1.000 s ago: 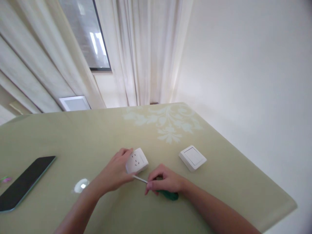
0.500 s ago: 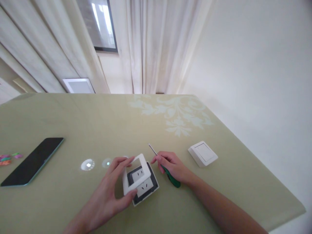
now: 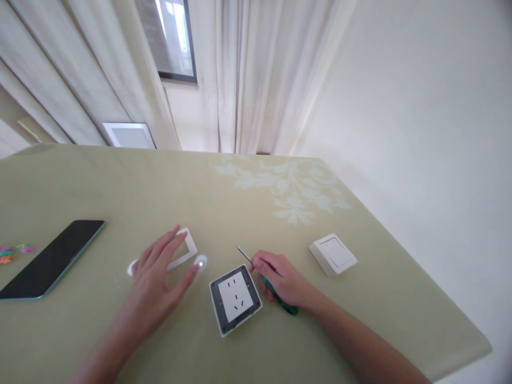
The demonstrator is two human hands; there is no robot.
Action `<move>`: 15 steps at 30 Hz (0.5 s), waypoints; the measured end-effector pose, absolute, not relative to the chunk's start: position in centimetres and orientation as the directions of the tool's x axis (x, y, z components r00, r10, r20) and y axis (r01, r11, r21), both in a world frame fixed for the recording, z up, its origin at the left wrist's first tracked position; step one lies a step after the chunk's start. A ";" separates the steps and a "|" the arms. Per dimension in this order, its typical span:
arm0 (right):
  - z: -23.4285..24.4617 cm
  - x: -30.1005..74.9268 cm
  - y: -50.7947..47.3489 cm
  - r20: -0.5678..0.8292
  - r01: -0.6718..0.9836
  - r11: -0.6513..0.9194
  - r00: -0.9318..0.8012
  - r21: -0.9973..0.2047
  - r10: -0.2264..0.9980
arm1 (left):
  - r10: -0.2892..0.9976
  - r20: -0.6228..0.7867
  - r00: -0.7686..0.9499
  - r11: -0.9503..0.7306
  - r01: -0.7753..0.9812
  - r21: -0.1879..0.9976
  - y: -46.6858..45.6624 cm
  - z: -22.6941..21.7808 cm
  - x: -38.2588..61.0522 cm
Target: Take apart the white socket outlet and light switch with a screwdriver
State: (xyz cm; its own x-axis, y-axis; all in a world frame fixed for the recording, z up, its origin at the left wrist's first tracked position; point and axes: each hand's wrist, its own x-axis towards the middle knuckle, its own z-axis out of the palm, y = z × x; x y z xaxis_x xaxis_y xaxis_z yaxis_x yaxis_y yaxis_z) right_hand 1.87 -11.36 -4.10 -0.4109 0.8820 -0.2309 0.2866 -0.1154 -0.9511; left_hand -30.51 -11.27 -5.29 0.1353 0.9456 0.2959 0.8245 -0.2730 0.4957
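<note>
A white wall socket (image 3: 236, 298) with its dark backing exposed lies flat on the green table (image 3: 248, 213). Its white cover frame (image 3: 182, 250) lies to the left, partly under my left hand (image 3: 158, 274), whose fingers are spread flat over it. My right hand (image 3: 280, 277), just right of the socket, is closed round a green-handled screwdriver (image 3: 276, 296); the metal shaft points up and left past the socket's corner.
A white wall switch (image 3: 333, 253) sits at the right. A dark phone (image 3: 50, 258) lies at the left, with small coloured bits (image 3: 12, 252) beyond it. The table's right edge drops off near a white wall. Curtains hang behind the far edge.
The white cover frame has come off the socket. My left hand carried it left and laid it on the table. The socket now lies flat, and my right hand drew back with the screwdriver.
</note>
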 end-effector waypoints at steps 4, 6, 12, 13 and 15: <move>-3.5 3.3 -10.9 -0.237 0.303 -0.100 -0.458 -0.948 0.857 | 0.835 0.244 0.494 -0.532 0.609 0.588 -14.8 -5.3 -25.9; -2.4 4.2 -10.7 -0.229 0.309 -0.084 -0.469 -0.947 0.853 | 0.808 0.223 0.545 -0.559 0.589 0.583 -15.5 -5.5 -25.1; 5.2 3.1 -10.4 -0.172 0.647 0.408 -0.642 -0.645 0.747 | 0.811 0.258 0.526 -0.565 0.588 0.578 -13.3 -5.5 -27.7; 6.5 2.3 -10.2 -0.209 0.716 0.460 -0.633 -0.525 0.746 | 0.816 0.270 0.512 -0.564 0.599 0.569 -13.0 -5.5 -28.1; 8.5 0.5 -9.8 -0.221 0.798 0.504 -0.585 -0.331 0.780 | 0.820 0.283 0.497 -0.563 0.614 0.552 -12.6 -5.6 -28.5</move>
State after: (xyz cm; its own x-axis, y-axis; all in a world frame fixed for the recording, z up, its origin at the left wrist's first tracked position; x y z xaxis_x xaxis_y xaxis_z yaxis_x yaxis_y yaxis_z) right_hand 0.48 -9.77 8.49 -0.5849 0.7804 -0.2212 0.7977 0.5040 -0.3311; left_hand -28.50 -12.59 -5.64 0.4974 0.8200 0.2833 0.6143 -0.5635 0.5524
